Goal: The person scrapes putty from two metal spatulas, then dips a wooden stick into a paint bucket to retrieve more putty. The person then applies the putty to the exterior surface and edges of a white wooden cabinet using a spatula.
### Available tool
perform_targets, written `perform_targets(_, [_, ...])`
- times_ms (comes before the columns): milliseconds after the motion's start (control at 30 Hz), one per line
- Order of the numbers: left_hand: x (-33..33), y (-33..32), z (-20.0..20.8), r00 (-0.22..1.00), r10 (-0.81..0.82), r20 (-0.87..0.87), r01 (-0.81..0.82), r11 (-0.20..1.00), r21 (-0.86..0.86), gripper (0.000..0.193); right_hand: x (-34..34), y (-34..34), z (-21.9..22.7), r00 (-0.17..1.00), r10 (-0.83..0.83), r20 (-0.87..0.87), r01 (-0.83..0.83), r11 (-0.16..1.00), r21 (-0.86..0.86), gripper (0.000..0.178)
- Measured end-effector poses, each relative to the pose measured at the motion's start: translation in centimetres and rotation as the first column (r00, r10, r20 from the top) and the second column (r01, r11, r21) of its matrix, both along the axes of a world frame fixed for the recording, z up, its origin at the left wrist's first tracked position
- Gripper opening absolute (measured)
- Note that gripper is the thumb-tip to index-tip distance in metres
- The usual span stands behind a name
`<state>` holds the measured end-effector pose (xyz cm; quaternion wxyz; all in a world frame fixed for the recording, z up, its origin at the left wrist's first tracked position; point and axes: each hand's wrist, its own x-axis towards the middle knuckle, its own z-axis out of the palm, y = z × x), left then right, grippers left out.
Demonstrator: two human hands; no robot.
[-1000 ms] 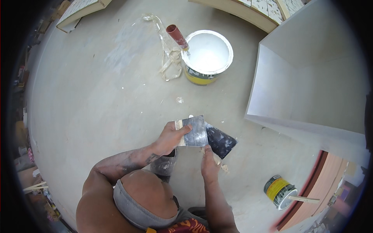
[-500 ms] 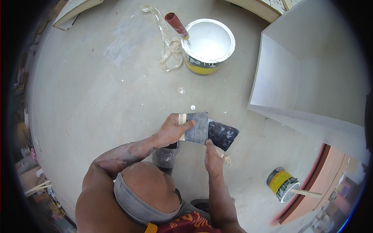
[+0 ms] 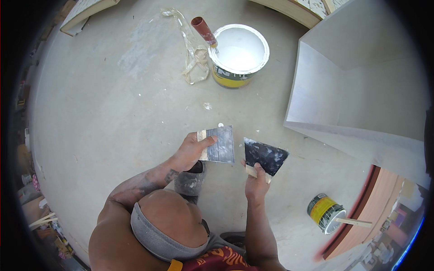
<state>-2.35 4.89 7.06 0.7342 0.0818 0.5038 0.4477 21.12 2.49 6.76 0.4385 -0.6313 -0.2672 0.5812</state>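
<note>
Holding scrapers (image 3: 220, 144) apart, one per hand.

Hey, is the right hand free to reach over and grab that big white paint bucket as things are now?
Probably not as it stands. The right hand is gripping a dark putty knife, and the white paint bucket sits well ahead across bare concrete floor. Nothing blocks the path, but the hand is occupied.

My one head camera looks steeply down from above me, close over my own head (rounded at six o'clock), onto the grey concrete floor (image 3: 104, 113); fisheye bending darkens the rim all around.
</note>
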Motion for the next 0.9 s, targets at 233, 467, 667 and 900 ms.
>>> perform_targets(233, [0.5, -0.4, -0.3, 0.992, 0.021, 0.127, -0.016, 0.999, -0.043, 0.032, -1.6, -0.6, -0.6, 1.000, 0.021, -0.023, -0.023, 0.995, -0.099, 0.026])
perform_targets(467, [0.5, -0.7, 0.2, 0.992, -0.106, -0.071, 0.115, 0.984, 0.139, 0.027, 0.5, 1.9, 1.9, 0.820, 0.317, -0.476, -0.364, 0.932, -0.007, 0.048])
perform_targets(667, [0.6, -0.6, 1.0, 0.988, -0.079, -0.132, 0.099, 0.983, 0.153, 0.025, 1.2, 0.2, -1.3, 0.941, 0.280, -0.192, -0.275, 0.960, 0.056, 0.060])
perform_targets(900, [1.3, -0.5, 1.3, 0.993, -0.024, -0.115, 0.047, 0.978, 0.203, 0.024, -1.7, 0.7, 3.2, 0.983, 0.174, -0.056, -0.176, 0.984, -0.034, 0.027])
